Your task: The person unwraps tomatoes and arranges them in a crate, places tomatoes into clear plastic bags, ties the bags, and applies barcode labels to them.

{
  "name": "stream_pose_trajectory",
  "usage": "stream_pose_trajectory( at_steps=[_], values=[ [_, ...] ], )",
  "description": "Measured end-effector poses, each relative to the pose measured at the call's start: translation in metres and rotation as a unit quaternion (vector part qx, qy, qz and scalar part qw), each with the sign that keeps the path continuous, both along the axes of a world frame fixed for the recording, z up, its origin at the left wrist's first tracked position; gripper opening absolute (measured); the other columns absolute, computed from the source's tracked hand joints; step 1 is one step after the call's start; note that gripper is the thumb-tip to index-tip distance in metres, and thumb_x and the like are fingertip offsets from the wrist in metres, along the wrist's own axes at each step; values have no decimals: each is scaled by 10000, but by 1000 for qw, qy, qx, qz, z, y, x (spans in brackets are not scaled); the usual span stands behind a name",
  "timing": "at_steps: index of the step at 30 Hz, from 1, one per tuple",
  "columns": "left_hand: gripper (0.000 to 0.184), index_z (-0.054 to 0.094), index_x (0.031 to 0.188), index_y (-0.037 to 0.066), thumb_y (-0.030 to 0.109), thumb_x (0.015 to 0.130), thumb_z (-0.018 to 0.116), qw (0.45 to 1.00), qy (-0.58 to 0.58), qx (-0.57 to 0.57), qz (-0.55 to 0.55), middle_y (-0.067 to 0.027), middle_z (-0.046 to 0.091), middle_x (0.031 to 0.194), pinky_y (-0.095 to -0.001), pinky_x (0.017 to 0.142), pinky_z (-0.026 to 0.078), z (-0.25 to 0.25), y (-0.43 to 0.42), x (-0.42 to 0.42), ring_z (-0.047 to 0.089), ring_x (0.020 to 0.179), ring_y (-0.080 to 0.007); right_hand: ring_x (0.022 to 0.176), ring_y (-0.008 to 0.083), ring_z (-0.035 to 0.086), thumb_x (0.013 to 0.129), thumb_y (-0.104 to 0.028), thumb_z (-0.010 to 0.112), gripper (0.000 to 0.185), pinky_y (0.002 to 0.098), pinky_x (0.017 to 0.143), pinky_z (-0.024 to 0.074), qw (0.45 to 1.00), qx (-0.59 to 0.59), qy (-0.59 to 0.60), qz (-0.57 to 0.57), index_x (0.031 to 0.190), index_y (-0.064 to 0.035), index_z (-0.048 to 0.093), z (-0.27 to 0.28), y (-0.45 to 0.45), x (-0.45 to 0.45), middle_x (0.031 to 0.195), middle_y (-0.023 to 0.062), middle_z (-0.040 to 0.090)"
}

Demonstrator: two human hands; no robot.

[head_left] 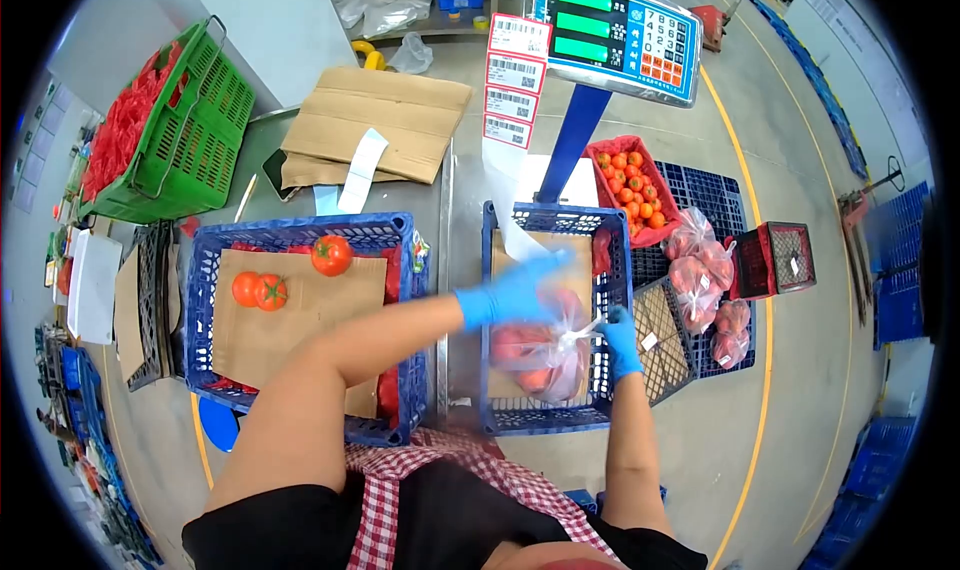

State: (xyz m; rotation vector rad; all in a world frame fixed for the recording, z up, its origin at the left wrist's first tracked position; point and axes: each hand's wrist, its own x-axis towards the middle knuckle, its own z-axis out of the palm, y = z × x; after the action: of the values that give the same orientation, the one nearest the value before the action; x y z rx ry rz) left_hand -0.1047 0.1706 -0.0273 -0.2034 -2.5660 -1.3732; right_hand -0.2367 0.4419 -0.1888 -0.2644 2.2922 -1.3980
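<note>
Both hands wear blue gloves. A clear plastic bag of red tomatoes (540, 365) lies in the blue crate (485, 410) in the middle. At the bag's gathered neck, on its right side, my right hand (621, 342) is closed on the plastic. My left hand (515, 292), blurred by motion, is over the upper part of the bag, and its fingers are smeared. Just above it hangs a strip of printed labels (513, 100). In the left blue crate (300, 232), three tomatoes are on cardboard, one of them (332, 256) near the top.
A scale display (615, 38) stands on a blue post (575, 140) beyond the middle crate. A green crate (190, 120) with red netting is at the left. Flattened cardboard (375, 120) lies behind the left crate. Bagged tomatoes (695, 280) and a red-lined crate (630, 190) are at the right.
</note>
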Motion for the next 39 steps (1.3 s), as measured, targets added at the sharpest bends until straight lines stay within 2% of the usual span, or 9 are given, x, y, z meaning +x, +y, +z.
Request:
stream_pose_trajectory(
  at_steps=[2,5,8,16,24,28,32,36,39],
  values=[
    [881,274,1339,39,211,645,787,941,67,92,317,-200,386,1265,-416,969,365,30,-68,-52,410,1175,-315,887,263,573,663,15,602,394,332,806,467,914,107,392,-20,1054,-14,567,91,-29,10,964,151,570],
    [779,336,1327,-3,169,691,751,856,114,-89,496,-155,463,1256,-358,949,389,71,-132,-85,475,1129,-249,946,296,549,698,44,567,422,356,852,439,940,-49,338,5,1116,-19,553,160,-77,-1,1038,158,549],
    [539,511,1229,3,129,742,706,934,-88,307,162,-116,593,1128,-316,928,405,85,-167,-93,552,1038,-205,920,313,552,735,28,571,384,368,812,444,900,-74,418,97,1114,-34,560,234,-144,0,1039,152,555],
    [230,654,1018,-8,89,810,647,940,-27,323,109,-57,667,935,-249,770,481,117,-140,-50,594,870,-96,919,200,516,729,-171,631,261,355,823,396,646,37,719,255,978,-106,588,324,-267,-6,926,28,533],
    [210,658,966,-15,94,787,640,986,23,90,135,-57,669,865,-258,726,472,120,-162,-53,580,789,-87,732,173,546,762,-205,575,121,312,727,429,488,102,813,300,816,-97,577,326,-277,-21,739,22,534],
    [215,663,954,-27,133,813,647,990,-8,57,131,-50,667,830,-240,699,469,129,-152,-54,577,779,-73,664,164,542,731,-249,622,158,296,667,433,520,60,824,219,736,-113,543,315,-270,-24,671,28,520],
    [265,664,1004,-9,172,811,676,981,-45,127,137,-67,674,882,-237,722,467,134,-145,-53,592,790,-87,657,173,582,798,-208,615,188,274,607,447,891,-299,341,22,778,-23,645,284,-265,-21,757,74,630],
    [295,645,1058,-7,168,820,661,976,-64,134,156,-91,669,946,-259,811,463,133,-142,-46,605,855,-127,622,95,496,824,-118,532,211,249,579,408,840,-495,33,-220,749,56,624,259,-227,-47,701,17,626],
    [343,609,1123,-1,184,836,637,968,-91,124,198,-104,648,1023,-281,850,453,125,-144,-30,588,936,-143,587,123,510,833,-126,526,218,294,552,395,913,-259,206,-238,696,24,607,162,-183,-69,635,58,592]
  ],
)
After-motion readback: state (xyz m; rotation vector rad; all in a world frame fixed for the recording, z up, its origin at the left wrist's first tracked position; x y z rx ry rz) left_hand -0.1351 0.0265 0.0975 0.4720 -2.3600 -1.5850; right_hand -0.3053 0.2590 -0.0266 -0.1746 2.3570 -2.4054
